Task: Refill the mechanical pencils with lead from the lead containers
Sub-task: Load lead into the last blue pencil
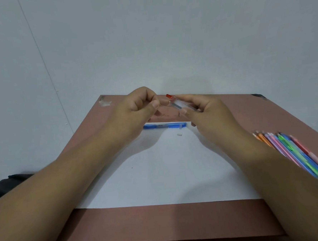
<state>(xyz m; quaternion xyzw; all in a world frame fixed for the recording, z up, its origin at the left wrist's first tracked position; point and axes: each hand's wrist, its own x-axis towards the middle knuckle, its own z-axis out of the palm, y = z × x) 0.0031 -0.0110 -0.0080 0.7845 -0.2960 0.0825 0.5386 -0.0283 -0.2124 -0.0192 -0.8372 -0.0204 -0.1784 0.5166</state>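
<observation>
The right hand [206, 110] grips the lead container [179, 104], red cap pointing toward the left hand [139, 110], whose pinch holds a lead; blue pencil [164, 126] lies crosswise just below.

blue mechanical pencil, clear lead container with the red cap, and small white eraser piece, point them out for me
blue mechanical pencil [164, 125], head view, on its barrel
clear lead container with red cap [178, 104], head view, on its clear body
small white eraser piece [179, 134], head view, on its middle
</observation>
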